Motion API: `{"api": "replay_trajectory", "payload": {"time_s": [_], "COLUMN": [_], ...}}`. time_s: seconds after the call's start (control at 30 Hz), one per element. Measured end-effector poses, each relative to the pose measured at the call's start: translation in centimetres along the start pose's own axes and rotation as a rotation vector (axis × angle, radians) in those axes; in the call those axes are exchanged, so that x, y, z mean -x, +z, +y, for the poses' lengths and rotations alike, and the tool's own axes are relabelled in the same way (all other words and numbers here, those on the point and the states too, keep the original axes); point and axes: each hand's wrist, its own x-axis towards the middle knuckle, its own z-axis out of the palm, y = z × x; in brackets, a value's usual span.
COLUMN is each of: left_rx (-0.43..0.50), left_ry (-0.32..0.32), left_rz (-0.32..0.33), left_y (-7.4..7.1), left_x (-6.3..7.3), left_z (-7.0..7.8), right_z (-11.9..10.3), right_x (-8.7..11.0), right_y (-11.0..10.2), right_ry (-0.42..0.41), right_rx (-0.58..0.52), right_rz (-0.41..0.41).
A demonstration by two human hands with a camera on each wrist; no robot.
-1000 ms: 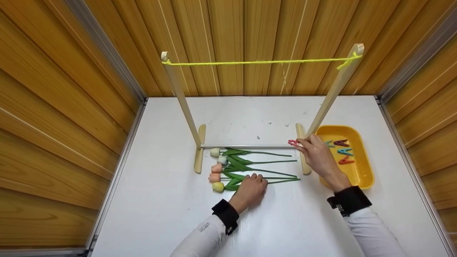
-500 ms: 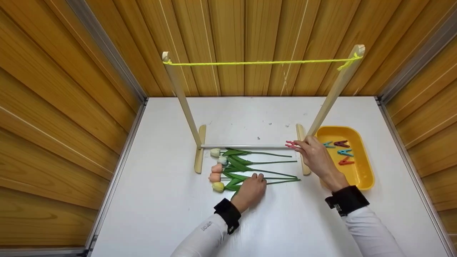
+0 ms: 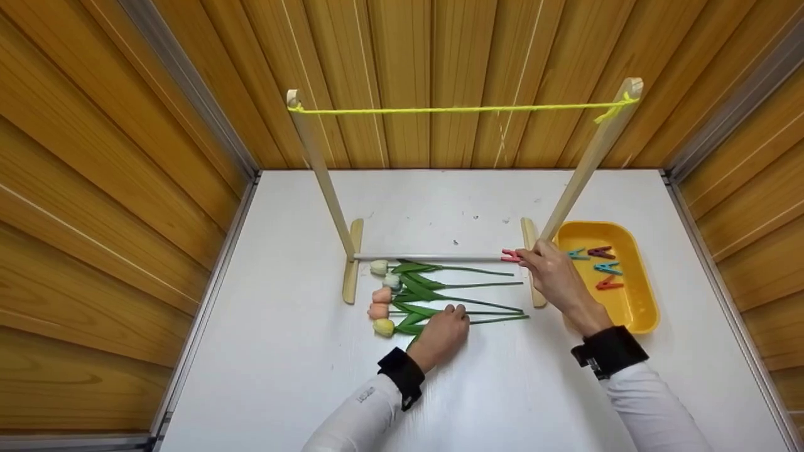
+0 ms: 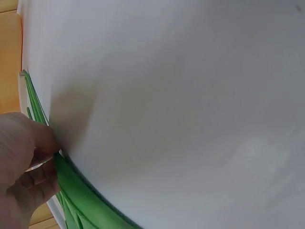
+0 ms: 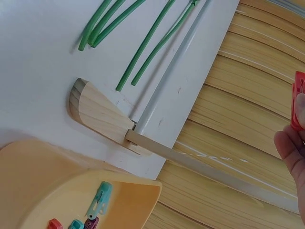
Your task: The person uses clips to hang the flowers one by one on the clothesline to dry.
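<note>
In the head view, several artificial tulips lie side by side on the white table, blooms to the left and stems to the right. My left hand (image 3: 443, 333) pinches the stem of the nearest one, a yellow tulip (image 3: 384, 327); its green leaf (image 4: 86, 195) runs under the fingers in the left wrist view. A pinkish-red clothespin (image 3: 510, 255) is between the thumb and fingers of my right hand (image 3: 559, 276), raised in front of the rack's right post. The right wrist view catches only part of this hand (image 5: 298, 157), at its right edge.
A wooden rack with a left post (image 3: 320, 176) and right post (image 3: 587, 169) carries a taut yellow string (image 3: 452, 110) above a low white bar (image 3: 433, 257). Right of it stands a yellow tray (image 3: 641, 301) with several clothespins (image 3: 607, 268). Wood-patterned walls surround the table (image 3: 251, 376).
My right hand has shifted slightly left and down with the clothespin, whose prongs now look spread wider. My left hand has stayed nearly still on the yellow tulip.
</note>
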Motion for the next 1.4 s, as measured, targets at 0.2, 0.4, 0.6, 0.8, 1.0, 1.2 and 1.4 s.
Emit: {"api": "replay_trajectory", "payload": {"time_s": [0.2, 0.4, 0.6, 0.8, 1.0, 1.2, 1.4], "left_rx": [0.091, 0.170, 0.151, 0.245, 0.338, 0.430, 0.532], "left_ry": [-0.014, -0.006, -0.027, -0.075, -0.113, -0.139, -0.198], "left_rz": [0.018, -0.028, -0.054, -0.076, -0.109, -0.083, -0.020], "left_y": [0.4, -0.1, -1.1, -2.1, -3.0, -3.7, -4.6], "left_x": [0.3, 0.4, 0.2, -0.2, -0.4, -0.5, -0.5], "left_z": [-0.7, -1.3, -1.8, -2.6, -3.5, -4.8, -6.7], "right_z": [0.1, 0.4, 0.8, 1.2, 1.8, 2.3, 2.4], "right_x": [0.3, 0.2, -0.1, -0.4, -0.8, -0.9, -0.8], "right_y": [0.0, 0.0, -0.4, -0.9, -1.4, -1.7, -1.5], "right_ry": [0.069, 0.091, 0.070, 0.094, 0.110, 0.160, 0.185], "right_rx": [-0.011, -0.031, -0.015, -0.014, -0.013, -0.001, -0.011], "right_rz": [-0.038, -0.038, -0.009, -0.007, 0.031, 0.013, 0.005]}}
